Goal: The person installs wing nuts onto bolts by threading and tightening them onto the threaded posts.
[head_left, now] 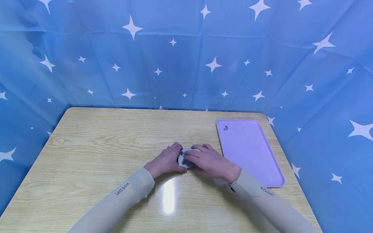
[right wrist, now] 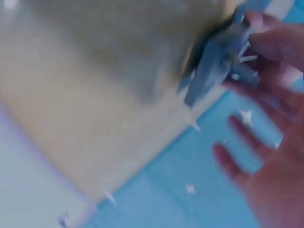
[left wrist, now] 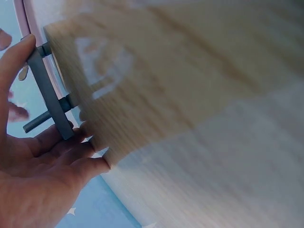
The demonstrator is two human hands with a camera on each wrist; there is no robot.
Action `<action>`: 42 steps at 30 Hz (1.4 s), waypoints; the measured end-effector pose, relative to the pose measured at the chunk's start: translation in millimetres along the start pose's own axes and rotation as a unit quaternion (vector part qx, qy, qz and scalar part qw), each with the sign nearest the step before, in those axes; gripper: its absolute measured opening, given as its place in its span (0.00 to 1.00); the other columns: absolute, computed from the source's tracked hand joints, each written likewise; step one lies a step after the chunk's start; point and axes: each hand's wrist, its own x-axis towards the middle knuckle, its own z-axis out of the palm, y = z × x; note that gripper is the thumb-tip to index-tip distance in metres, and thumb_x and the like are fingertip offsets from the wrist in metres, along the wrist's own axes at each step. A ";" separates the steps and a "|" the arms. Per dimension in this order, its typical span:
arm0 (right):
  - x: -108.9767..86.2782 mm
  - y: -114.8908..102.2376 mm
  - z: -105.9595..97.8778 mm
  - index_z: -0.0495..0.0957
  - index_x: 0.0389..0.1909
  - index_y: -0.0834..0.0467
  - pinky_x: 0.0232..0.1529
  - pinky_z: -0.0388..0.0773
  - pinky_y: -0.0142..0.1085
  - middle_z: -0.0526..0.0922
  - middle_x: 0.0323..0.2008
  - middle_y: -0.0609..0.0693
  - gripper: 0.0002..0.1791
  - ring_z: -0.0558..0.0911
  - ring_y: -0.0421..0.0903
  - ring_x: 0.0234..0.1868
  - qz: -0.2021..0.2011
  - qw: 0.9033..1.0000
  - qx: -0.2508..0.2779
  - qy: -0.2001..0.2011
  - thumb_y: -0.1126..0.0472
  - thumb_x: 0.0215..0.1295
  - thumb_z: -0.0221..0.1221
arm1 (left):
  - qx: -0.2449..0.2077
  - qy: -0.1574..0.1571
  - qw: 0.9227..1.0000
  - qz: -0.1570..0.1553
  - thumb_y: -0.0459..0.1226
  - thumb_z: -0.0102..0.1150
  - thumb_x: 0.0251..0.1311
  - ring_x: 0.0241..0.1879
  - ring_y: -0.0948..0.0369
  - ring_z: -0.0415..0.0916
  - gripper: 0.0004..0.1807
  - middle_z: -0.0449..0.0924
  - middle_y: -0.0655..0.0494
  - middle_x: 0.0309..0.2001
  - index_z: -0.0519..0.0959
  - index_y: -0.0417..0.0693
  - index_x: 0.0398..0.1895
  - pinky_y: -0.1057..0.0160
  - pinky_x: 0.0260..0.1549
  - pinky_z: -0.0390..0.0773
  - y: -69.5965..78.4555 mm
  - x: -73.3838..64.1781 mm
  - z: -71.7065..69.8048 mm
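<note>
Gripping a flat grey metal plate [left wrist: 49, 92] with a threaded bolt [left wrist: 37, 122] between its fingers, the left hand [head_left: 167, 160] sits just below the head view's centre. The right hand [head_left: 209, 162] reaches over the plate; blur hides whether its fingers pinch. Glossy wood-grain tabletop [head_left: 116, 139]; smooth purple tray [head_left: 247, 145] at right; creased, star-printed blue backdrop [head_left: 186, 55] above.

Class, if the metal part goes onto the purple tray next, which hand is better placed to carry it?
Probably the right hand: it is at the metal part, on the side nearer the purple tray. The left hand grips it from the opposite side and would likely reach across.
</note>
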 end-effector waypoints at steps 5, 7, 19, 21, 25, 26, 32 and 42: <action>-2.8 8.0 -7.8 0.82 0.58 0.47 0.54 0.75 0.48 0.81 0.61 0.40 0.19 0.76 0.48 0.64 -0.092 0.994 -0.063 -0.021 0.64 0.69 0.65 | 0.001 -0.005 1.000 -0.007 0.52 0.81 0.48 0.39 0.59 0.68 0.37 0.70 0.55 0.46 0.73 0.42 0.53 0.58 0.38 0.72 0.6 0.6 -0.3; -2.9 8.9 -8.0 0.83 0.56 0.47 0.55 0.75 0.46 0.83 0.59 0.39 0.17 0.77 0.47 0.63 -0.098 0.992 -0.082 -0.022 0.63 0.68 0.65 | 0.003 -0.006 1.000 -0.010 0.52 0.81 0.47 0.38 0.58 0.68 0.37 0.70 0.55 0.46 0.73 0.43 0.53 0.58 0.39 0.72 1.4 0.7 -0.4; -2.6 13.2 -5.2 0.85 0.54 0.47 0.54 0.75 0.44 0.85 0.55 0.38 0.16 0.79 0.44 0.58 -0.099 0.990 -0.102 -0.006 0.62 0.66 0.67 | 0.001 -0.002 1.000 -0.014 0.51 0.82 0.45 0.37 0.59 0.69 0.37 0.71 0.55 0.46 0.73 0.43 0.52 0.58 0.37 0.72 2.9 1.9 -0.7; -2.5 14.5 -5.1 0.84 0.54 0.47 0.54 0.75 0.45 0.85 0.55 0.38 0.17 0.79 0.44 0.57 -0.101 0.990 -0.100 0.000 0.62 0.65 0.67 | 0.002 -0.001 1.000 -0.014 0.51 0.82 0.45 0.37 0.59 0.69 0.37 0.71 0.55 0.46 0.73 0.43 0.52 0.59 0.37 0.72 3.2 1.8 -0.8; -3.1 17.5 -2.4 0.84 0.53 0.48 0.54 0.75 0.45 0.85 0.54 0.39 0.17 0.79 0.43 0.53 -0.106 0.990 -0.093 0.017 0.63 0.65 0.67 | 0.003 -0.002 1.000 -0.017 0.51 0.82 0.45 0.37 0.59 0.69 0.37 0.71 0.56 0.46 0.73 0.43 0.52 0.59 0.37 0.72 3.3 1.9 -0.9; -3.2 18.1 -1.7 0.84 0.53 0.48 0.55 0.75 0.45 0.85 0.54 0.39 0.17 0.79 0.43 0.52 -0.108 0.990 -0.093 0.020 0.63 0.65 0.67 | 0.004 -0.003 1.000 -0.018 0.51 0.82 0.45 0.37 0.59 0.69 0.38 0.71 0.56 0.46 0.73 0.43 0.53 0.59 0.37 0.72 3.5 1.9 -1.0; -3.7 20.0 2.6 0.84 0.52 0.48 0.59 0.73 0.48 0.85 0.53 0.39 0.15 0.79 0.43 0.50 -0.100 0.991 -0.092 0.018 0.61 0.65 0.67 | 0.003 -0.004 1.000 -0.016 0.51 0.82 0.45 0.37 0.59 0.68 0.38 0.71 0.55 0.46 0.72 0.43 0.52 0.59 0.37 0.72 2.9 2.3 -0.3; -4.3 17.5 5.4 0.84 0.49 0.47 0.60 0.72 0.52 0.86 0.50 0.38 0.12 0.78 0.43 0.45 -0.082 0.992 -0.087 0.028 0.61 0.66 0.67 | -0.004 -0.001 1.000 -0.019 0.50 0.83 0.45 0.38 0.60 0.68 0.37 0.70 0.56 0.45 0.72 0.43 0.52 0.59 0.39 0.72 2.4 3.1 1.5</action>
